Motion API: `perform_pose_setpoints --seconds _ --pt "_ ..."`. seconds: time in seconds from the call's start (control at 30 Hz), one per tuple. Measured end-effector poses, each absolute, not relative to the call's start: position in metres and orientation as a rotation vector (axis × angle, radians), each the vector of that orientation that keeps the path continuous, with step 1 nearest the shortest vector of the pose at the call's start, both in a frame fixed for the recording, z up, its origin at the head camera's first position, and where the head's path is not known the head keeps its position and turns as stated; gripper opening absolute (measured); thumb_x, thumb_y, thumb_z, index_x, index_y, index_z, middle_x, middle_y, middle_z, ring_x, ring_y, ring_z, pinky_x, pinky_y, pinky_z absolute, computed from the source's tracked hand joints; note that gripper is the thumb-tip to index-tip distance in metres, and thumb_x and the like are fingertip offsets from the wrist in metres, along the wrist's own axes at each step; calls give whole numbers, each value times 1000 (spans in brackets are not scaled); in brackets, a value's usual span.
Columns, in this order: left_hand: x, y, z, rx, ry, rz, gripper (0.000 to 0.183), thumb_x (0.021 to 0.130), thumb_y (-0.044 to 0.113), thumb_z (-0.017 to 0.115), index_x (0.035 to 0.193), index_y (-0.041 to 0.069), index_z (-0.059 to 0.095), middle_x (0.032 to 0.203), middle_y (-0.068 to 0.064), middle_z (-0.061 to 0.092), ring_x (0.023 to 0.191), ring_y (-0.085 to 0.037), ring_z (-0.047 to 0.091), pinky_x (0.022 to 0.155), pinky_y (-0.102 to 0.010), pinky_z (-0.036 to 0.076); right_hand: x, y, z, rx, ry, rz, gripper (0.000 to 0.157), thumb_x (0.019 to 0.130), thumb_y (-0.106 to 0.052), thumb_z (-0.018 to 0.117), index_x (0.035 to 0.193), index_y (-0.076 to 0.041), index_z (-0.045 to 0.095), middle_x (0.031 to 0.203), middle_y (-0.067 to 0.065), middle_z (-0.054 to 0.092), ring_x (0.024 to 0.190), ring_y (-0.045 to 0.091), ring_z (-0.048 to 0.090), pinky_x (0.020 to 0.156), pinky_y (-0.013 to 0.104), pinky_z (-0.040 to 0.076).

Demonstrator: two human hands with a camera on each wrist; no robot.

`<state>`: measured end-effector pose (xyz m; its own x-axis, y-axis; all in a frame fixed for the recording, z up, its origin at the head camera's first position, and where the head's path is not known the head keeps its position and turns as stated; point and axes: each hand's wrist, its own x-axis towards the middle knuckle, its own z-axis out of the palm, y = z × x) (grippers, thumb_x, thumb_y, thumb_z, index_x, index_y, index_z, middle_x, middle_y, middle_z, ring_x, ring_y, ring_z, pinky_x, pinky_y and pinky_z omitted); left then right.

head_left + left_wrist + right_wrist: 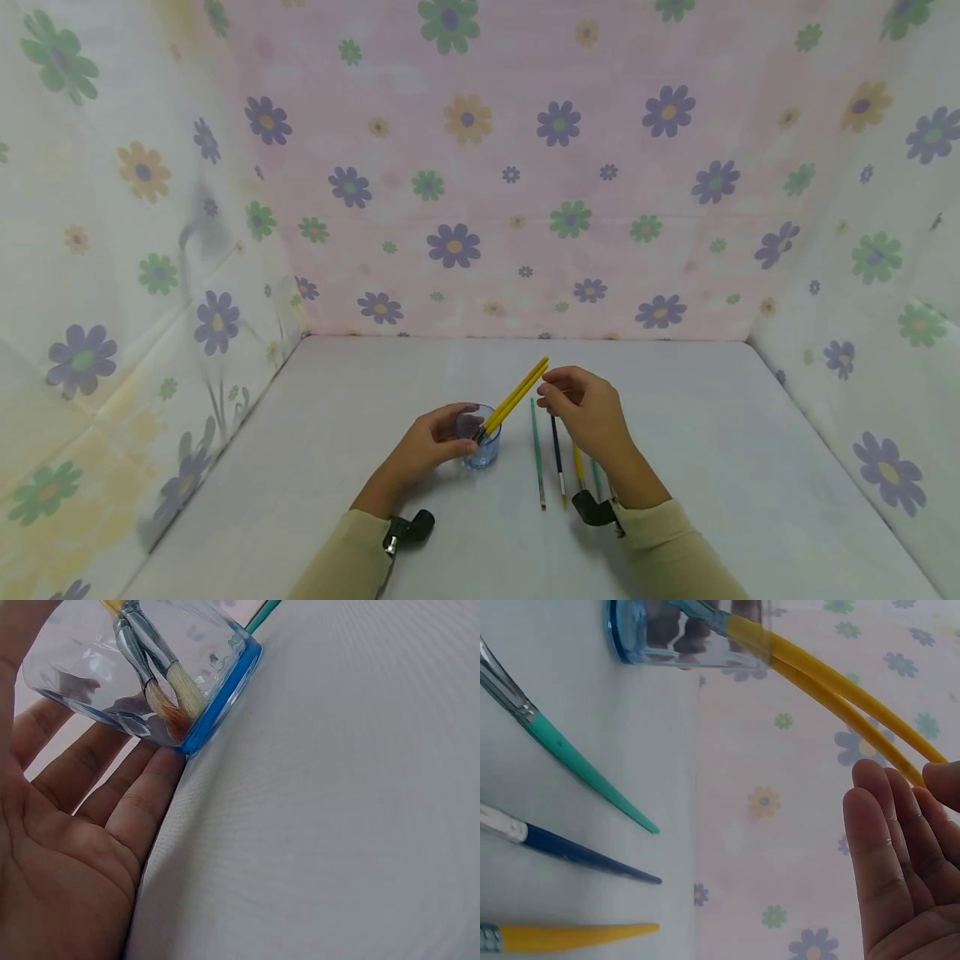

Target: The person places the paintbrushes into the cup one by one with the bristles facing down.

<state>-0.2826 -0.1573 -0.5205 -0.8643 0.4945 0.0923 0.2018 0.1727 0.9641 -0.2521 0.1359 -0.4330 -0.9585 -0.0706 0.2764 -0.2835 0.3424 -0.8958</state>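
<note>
A clear glass [487, 458] with a blue base stands on the white table, and my left hand [423, 442] holds it between thumb and fingers. Two yellow-handled paintbrushes [517, 396] lean to the right inside the glass. Their bristles [176, 705] reach the bottom of it in the left wrist view. My right hand [592, 408] is beside the upper ends of the handles, fingers loosely bent. In the right wrist view its thumb [943, 780] overlaps a handle end, while the fingers [870, 832] extend just below the handles.
Right of the glass, several paintbrushes lie side by side, bristles toward me: a green brush [537, 458], a dark blue brush [558, 454], a yellow brush [578, 462] and another green one [597, 479] partly under my right wrist. Flowered cloth [517, 275] walls the table's back and sides.
</note>
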Motion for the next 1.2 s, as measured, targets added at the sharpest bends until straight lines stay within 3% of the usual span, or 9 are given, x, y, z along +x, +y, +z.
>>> perform_pose_setpoints --seconds 0.47,0.7,0.97,1.2 --pt "-284 -157 -521 649 2225 1730 71 90 29 83 152 15 50 145 -7 64 131 -24 63 100 -29 57 -257 170 -421 322 -2489 1631 19 102 -25 68 117 -12 71 111 16 74 95 24 77 80 29 64" --pt "-284 -157 -521 630 2228 1734 70 89 28 83 151 17 52 142 -2 66 129 -22 64 98 -27 58 -261 186 -420 324 -2506 1570 22 103 -27 67 117 -12 71 111 15 75 96 27 77 79 28 64" --pt "-285 -158 -523 651 2212 1754 70 90 24 82 152 12 50 143 -8 65 127 -24 65 96 -27 59 -263 201 -419 253 -2525 1548 22 106 -23 61 118 -7 70 113 17 74 96 25 77 81 28 64" --pt "-285 -157 -522 621 2223 1736 69 89 26 83 151 16 52 142 -1 66 128 -22 65 96 -27 58 -264 212 -418 164 -2555 1501 25 106 -24 61 120 -5 69 114 16 74 98 27 77 81 28 63"
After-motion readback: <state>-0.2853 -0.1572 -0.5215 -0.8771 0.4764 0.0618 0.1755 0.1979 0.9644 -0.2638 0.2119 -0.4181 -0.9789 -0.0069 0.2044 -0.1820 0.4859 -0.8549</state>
